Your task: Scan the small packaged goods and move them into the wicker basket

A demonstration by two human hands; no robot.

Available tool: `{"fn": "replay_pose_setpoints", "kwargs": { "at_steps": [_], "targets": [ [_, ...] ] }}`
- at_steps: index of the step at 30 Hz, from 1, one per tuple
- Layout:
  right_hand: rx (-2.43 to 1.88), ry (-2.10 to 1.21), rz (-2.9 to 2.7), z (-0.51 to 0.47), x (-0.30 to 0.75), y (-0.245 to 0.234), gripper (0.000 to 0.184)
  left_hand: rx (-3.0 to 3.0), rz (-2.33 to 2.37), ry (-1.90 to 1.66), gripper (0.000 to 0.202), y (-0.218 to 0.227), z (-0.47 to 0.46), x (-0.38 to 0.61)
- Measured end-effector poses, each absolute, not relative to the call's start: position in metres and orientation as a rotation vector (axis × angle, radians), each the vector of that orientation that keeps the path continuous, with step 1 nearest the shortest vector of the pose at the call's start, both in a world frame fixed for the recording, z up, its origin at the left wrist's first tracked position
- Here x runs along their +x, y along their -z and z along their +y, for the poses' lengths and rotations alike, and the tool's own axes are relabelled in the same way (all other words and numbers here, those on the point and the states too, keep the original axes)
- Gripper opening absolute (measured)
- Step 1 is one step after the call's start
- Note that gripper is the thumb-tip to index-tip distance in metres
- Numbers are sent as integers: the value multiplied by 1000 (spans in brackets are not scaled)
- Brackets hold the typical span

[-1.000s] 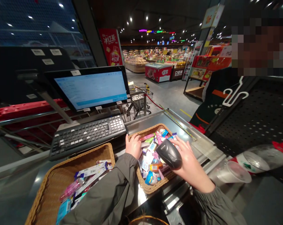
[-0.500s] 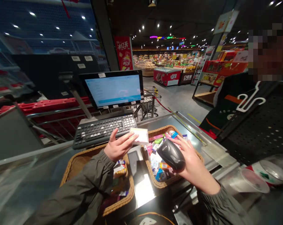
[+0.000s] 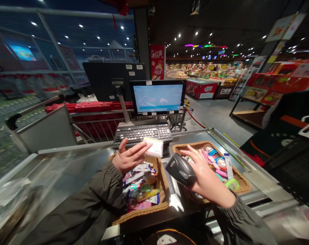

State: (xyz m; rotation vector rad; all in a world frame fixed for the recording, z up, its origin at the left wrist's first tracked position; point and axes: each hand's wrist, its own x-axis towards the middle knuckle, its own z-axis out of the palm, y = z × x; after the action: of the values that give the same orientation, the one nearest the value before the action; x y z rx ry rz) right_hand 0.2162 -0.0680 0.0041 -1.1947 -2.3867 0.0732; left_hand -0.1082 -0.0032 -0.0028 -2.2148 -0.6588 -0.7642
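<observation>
My left hand [image 3: 128, 157] holds a small white packet [image 3: 153, 146] pinched between thumb and fingers, above the left wicker basket [image 3: 140, 211] full of small wrapped items. My right hand [image 3: 204, 177] grips a dark barcode scanner [image 3: 180, 168] over the near edge of the right wicker basket [image 3: 240, 183], which holds several colourful small packets. The scanner's head points toward the white packet. Both baskets sit on a steel checkout counter [image 3: 75, 172].
A keyboard [image 3: 141, 132] and a lit monitor [image 3: 158, 97] stand behind the baskets. Red trolleys [image 3: 93, 112] line up behind a metal rail at left. A person in a dark jacket [image 3: 282, 129] stands at right. Store aisles and a freezer [image 3: 201, 87] lie beyond.
My left hand lifted the white packet out of the right basket and brought it over the left basket. The view swung left, and the scanner stayed in my right hand.
</observation>
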Motion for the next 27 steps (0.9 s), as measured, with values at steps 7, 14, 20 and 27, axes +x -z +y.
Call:
{"fn": "replay_pose_setpoints", "kwargs": {
  "at_steps": [7,14,20,27],
  "targets": [
    [-1153,-111,-2430,-69,179,-11,47,-2159,-645,771,20,1,-20,-141],
    [-1173,-149,-2482,-76,155,-11,45,-2161,-597,805,16,6,-26,-164],
    [-1174,-172,-2480,-81,141,-15,44,-2208,-709,733,16,19,-24,-182],
    [-1208,-189,-2498,-83,132,-14,49,-2211,-642,790,17,11,-30,-187]
  ]
}}
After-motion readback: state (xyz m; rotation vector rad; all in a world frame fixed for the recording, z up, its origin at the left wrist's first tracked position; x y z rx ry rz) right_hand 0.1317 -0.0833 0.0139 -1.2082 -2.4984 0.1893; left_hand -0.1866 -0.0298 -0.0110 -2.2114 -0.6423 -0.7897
